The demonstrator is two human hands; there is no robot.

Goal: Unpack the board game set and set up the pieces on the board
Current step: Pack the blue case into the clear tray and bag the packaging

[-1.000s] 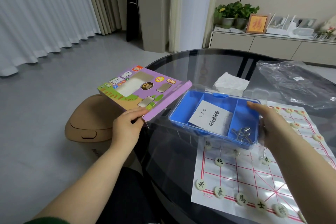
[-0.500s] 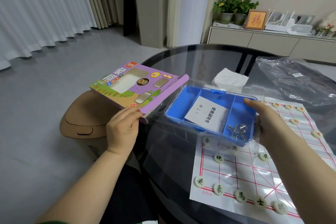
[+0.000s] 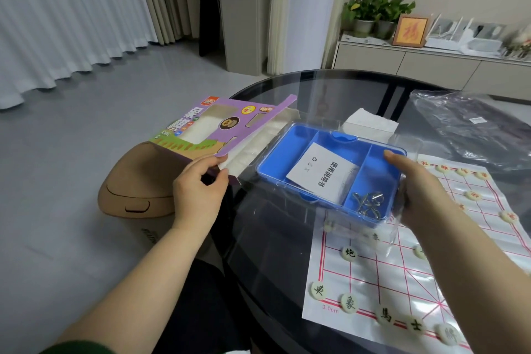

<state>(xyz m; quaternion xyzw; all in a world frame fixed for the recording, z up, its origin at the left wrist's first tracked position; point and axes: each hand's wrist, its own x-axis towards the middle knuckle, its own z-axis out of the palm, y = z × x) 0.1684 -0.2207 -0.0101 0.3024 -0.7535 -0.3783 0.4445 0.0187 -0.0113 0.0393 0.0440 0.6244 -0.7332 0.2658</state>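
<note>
Separating the packaging looks to be the step in hand: the left hand (image 3: 198, 192) pinches the near corner of the purple cardboard box (image 3: 218, 126) between thumb and fingers, holding it tilted beyond the left edge of the glass table (image 3: 273, 253). The right hand (image 3: 416, 192) grips the right end of the blue tray (image 3: 287, 158), thumb on the top rim, the other fingers hidden beneath. The tray sits in a clear plastic shell, just beside the box's open end but apart from it, above the far left corner of the paper board (image 3: 402, 282). A white leaflet (image 3: 321, 171) lies in its middle compartment and a tangle of metal rings (image 3: 369, 201) in the right one; the left one looks empty. Round pieces (image 3: 349, 253) stand along the board's near and far rows. Next, I judge, the box wants setting aside and the tray putting down off the board, gently, so the placed pieces are not knocked.
</note>
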